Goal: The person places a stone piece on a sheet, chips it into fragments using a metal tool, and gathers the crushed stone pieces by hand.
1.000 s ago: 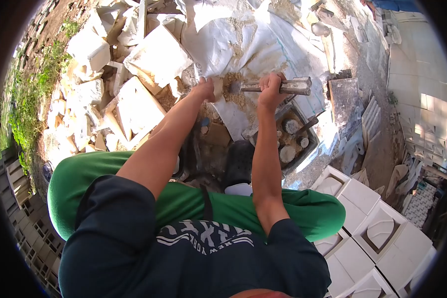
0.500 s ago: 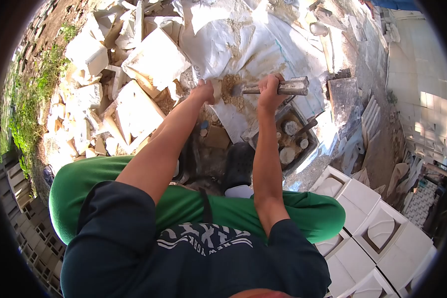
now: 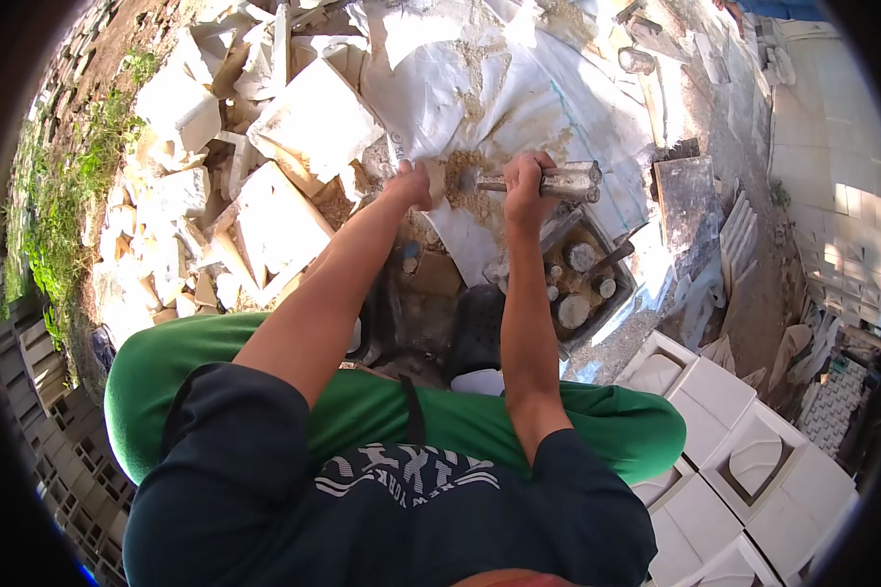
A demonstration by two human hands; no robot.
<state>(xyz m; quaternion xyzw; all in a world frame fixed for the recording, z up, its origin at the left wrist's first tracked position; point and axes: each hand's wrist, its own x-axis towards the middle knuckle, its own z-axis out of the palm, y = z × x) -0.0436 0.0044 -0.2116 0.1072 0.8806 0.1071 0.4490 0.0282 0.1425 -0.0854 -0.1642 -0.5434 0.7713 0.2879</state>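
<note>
A metal tool (image 3: 570, 182) is clasped by the right hand (image 3: 526, 194), fingers wrapped shut, its long axis aimed at nine o'clock, toward the left hand (image 3: 410, 186), whose finger opening cannot be told.

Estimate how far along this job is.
Looks done: white blocks with recessed shapes, lower right. In hand: right hand grips a tool, its tip pointing toward the tan piece beside the left hand. Probably left: that piece, perhaps the rough pale slabs too.

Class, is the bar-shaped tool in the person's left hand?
No, the right hand grips the bar-shaped tool, and the left hand is apart from it.
</note>
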